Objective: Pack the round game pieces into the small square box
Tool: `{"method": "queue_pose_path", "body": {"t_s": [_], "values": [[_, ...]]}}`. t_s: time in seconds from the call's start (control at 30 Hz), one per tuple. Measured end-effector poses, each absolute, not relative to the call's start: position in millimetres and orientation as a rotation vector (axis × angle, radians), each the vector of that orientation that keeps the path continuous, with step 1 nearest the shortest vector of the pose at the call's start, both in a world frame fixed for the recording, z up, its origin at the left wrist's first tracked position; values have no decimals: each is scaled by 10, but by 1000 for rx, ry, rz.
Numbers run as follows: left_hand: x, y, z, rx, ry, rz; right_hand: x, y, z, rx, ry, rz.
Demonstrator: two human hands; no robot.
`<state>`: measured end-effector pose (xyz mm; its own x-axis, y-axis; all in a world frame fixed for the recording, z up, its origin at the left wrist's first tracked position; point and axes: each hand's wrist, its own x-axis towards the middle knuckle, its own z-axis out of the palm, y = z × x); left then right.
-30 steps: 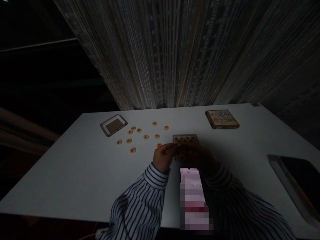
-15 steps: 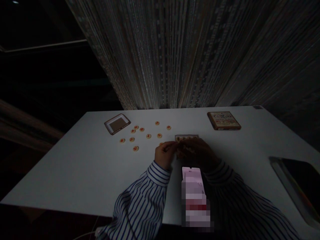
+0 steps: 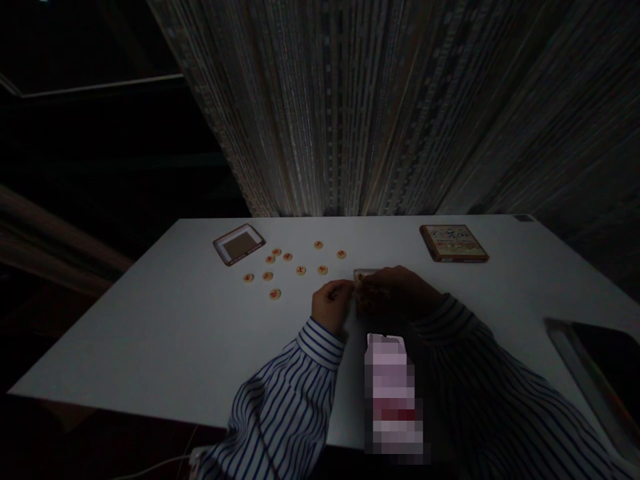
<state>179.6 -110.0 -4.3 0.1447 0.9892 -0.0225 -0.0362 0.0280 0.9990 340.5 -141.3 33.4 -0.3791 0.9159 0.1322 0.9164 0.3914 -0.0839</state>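
Several round, pale xiangqi pieces (image 3: 301,271) with red characters lie scattered left of my hands. A small shallow tray (image 3: 361,273) sits in front of me, mostly covered, with other pieces in deep shadow at it. My left hand (image 3: 332,305) is at the tray's left edge, thumb and fingers pinched together; what they hold, if anything, is too dark to make out. Over the tray curls my right hand (image 3: 404,290), its fingers bent round toward the shadowed pieces. Whether it grips any of them does not show clearly.
A phone (image 3: 390,373) with a lit, blurred screen lies below my hands. At the back left is an open box lid (image 3: 219,251); a printed flat box (image 3: 454,243) is at the back right. A dark device (image 3: 607,360) occupies the right edge. String curtains hang behind.
My right hand has shifted over the tray, covering the row of pieces seen there before. A piece beside my left hand is no longer visible. The view has shifted slightly.
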Motion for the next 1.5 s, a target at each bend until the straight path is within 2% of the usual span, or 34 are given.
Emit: {"method": "queue_pose_path", "body": {"t_s": [0.3, 1.0, 1.5], "values": [[1782, -1070, -142, 1390, 1213, 1033, 3397, -1290, 406, -1859, -2621, 254], [1770, -1048, -196, 1613, 1284, 966, 3263, -1284, 520, -2005, -2632, 369], [1773, -1057, -165, 1610, 1282, 960, 3328, -1282, 457, -1885, -2582, 426]]}}
